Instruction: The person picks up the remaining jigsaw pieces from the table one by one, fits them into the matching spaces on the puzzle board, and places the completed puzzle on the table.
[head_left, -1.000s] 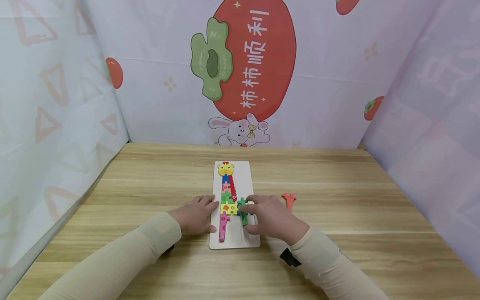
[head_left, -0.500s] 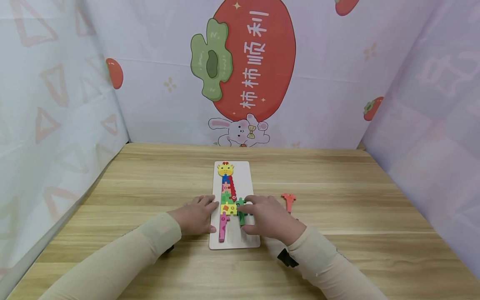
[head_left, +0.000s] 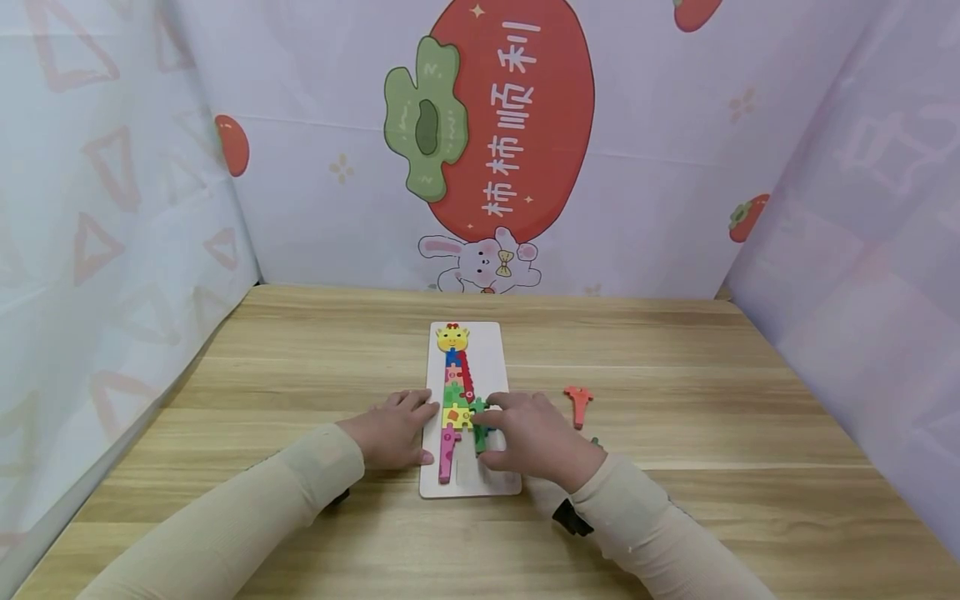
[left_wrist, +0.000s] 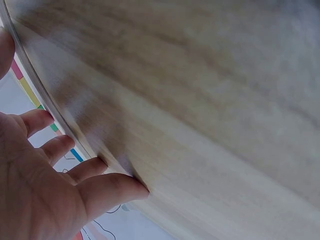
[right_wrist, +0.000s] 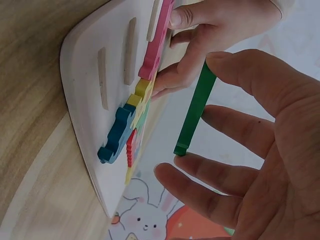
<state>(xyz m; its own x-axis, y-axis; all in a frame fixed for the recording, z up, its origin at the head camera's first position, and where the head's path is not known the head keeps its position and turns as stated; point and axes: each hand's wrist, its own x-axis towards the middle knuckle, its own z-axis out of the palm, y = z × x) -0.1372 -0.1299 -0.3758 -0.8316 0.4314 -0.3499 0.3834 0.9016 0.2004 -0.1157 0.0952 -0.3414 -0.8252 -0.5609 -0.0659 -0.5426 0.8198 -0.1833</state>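
Observation:
A pale board [head_left: 487, 350] with a giraffe puzzle lies on the table. The yellow giraffe head [head_left: 452, 338] is at its far end, above stacked coloured neck pieces. Nearer are a yellow piece [head_left: 454, 417], a pink leg piece [head_left: 446, 458] and a dark blue piece [right_wrist: 118, 132]. My right hand [head_left: 542, 437] pinches a green leg-shaped puzzle piece [right_wrist: 196, 111] between thumb and fingertips, over the board beside the yellow piece. The right wrist view shows it raised off the board, beside bare leg slots. My left hand [head_left: 393, 429] touches the board's left edge, fingers spread.
An orange-red puzzle piece [head_left: 578, 407] lies on the table [head_left: 675, 375] to the right of the board. Close to my right wrist, the tip of another green piece [head_left: 596, 442] shows. Printed cloth [head_left: 645, 208] stands behind the table and along both sides.
My right hand has shifted slightly left with the green puzzle piece, closer to the yellow piece. More of the loose pieces at right has come into view. The left hand stays put.

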